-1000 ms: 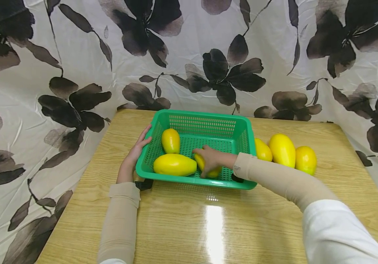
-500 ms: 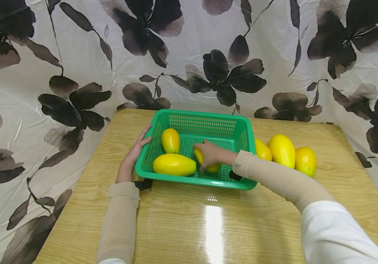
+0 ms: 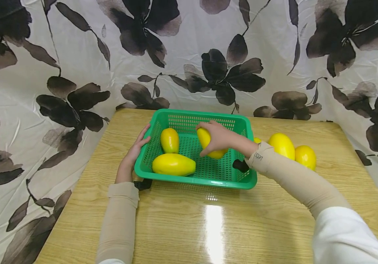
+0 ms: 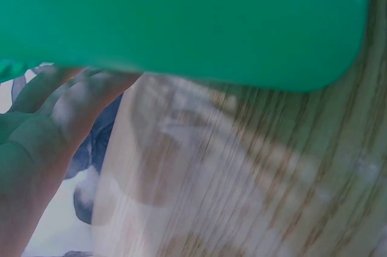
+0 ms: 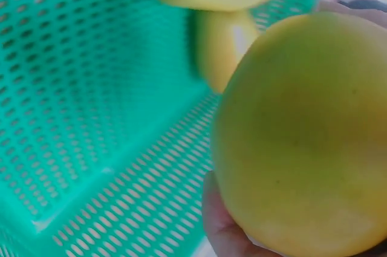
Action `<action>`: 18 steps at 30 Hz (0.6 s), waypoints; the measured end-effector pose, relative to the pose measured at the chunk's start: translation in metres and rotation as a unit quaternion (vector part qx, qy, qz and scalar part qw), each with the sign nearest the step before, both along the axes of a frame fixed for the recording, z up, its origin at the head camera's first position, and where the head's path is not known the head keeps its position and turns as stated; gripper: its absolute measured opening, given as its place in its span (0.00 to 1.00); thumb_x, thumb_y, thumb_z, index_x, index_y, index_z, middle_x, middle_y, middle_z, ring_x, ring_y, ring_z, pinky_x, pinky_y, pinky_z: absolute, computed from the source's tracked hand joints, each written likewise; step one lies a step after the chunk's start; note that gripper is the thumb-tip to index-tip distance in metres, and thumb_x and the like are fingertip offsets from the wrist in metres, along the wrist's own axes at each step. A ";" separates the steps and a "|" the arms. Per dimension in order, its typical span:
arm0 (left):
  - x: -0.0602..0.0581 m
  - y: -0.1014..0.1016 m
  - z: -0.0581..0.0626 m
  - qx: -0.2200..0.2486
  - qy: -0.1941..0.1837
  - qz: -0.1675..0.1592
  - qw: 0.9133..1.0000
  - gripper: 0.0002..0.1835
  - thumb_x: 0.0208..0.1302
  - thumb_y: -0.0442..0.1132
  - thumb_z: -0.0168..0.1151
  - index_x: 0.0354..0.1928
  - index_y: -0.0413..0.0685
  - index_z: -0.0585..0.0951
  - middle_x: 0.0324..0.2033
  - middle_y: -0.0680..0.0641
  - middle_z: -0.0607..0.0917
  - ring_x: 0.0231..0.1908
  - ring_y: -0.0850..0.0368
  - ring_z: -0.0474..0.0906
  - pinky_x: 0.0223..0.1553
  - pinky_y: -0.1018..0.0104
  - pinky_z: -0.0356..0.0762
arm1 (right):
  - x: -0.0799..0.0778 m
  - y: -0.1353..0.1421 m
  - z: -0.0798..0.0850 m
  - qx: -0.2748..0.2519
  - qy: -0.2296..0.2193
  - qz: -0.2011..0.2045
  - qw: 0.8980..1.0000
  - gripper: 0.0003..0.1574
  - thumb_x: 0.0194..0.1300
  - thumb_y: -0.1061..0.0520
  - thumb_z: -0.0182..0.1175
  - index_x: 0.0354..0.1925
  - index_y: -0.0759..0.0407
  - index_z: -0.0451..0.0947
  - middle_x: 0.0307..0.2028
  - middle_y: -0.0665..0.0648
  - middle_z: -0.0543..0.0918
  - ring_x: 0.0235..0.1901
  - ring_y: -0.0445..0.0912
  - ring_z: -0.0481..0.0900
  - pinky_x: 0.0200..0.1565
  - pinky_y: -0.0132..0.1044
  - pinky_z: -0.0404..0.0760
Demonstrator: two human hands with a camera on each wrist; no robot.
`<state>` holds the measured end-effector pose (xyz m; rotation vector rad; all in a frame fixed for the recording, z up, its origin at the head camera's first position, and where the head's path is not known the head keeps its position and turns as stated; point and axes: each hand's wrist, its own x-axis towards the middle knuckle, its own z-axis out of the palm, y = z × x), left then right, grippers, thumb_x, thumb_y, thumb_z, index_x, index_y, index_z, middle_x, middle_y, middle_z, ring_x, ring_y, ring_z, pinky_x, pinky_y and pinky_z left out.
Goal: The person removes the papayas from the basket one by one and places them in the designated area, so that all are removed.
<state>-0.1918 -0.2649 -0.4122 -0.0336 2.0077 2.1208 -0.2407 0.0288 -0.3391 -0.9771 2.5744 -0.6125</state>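
In the head view my right hand (image 3: 221,138) grips a yellow mango (image 3: 204,138), thumb on the near side and fingers over the far side. The mango is raised above the mesh floor of the green plastic basket (image 3: 195,180). Its green-tinged skin fills much of the right wrist view (image 5: 302,142). My left hand (image 3: 133,152) rests against the basket's left side, fingers fairly straight along the outside below the rim. Inside the basket, at left, an upright-lying mango (image 3: 170,140) sits behind a longer yellow fruit (image 3: 173,165) lying sideways.
Right of the basket, two yellow fruits, a large one (image 3: 281,145) and a smaller one (image 3: 305,157), lie on the wooden table (image 3: 175,220). Another yellow fruit (image 3: 257,140) is mostly hidden by my right forearm. A floral cloth (image 3: 182,91) hangs behind the table.
My right hand has lifted the mango off the basket floor, moving it back and slightly right. The left hand and basket have hardly moved.
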 end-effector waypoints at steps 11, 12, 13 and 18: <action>-0.010 -0.011 -0.024 -0.008 0.013 -0.005 1.000 0.29 0.74 0.44 0.35 0.72 0.63 0.42 0.70 0.56 0.35 0.68 0.51 0.39 0.63 0.50 0.47 | 0.013 0.042 0.028 -0.064 0.033 -0.030 0.997 0.49 0.38 0.46 0.73 0.59 0.52 0.64 0.49 0.60 0.70 0.43 0.54 0.69 0.38 0.48 0.72; -0.010 -0.011 -0.025 -0.005 0.012 -0.005 1.000 0.29 0.73 0.44 0.36 0.72 0.64 0.42 0.70 0.56 0.35 0.68 0.50 0.40 0.63 0.50 0.47 | 0.013 0.047 0.028 -0.070 0.031 -0.035 0.996 0.49 0.38 0.47 0.73 0.59 0.52 0.64 0.49 0.60 0.70 0.43 0.54 0.69 0.38 0.48 0.72; -0.010 -0.011 -0.026 -0.006 0.013 -0.005 1.000 0.29 0.73 0.45 0.36 0.72 0.64 0.42 0.70 0.56 0.35 0.68 0.50 0.40 0.63 0.50 0.47 | 0.014 0.051 0.030 -0.077 0.031 -0.037 0.996 0.49 0.38 0.48 0.73 0.59 0.52 0.64 0.49 0.60 0.70 0.42 0.54 0.68 0.37 0.48 0.72; -0.010 -0.010 -0.026 -0.007 0.013 -0.004 1.000 0.29 0.73 0.45 0.36 0.72 0.64 0.43 0.70 0.56 0.37 0.67 0.50 0.42 0.63 0.50 0.48 | 0.018 0.070 0.034 -0.091 0.018 -0.055 0.994 0.50 0.39 0.49 0.74 0.60 0.51 0.63 0.51 0.60 0.68 0.43 0.54 0.68 0.37 0.49 0.73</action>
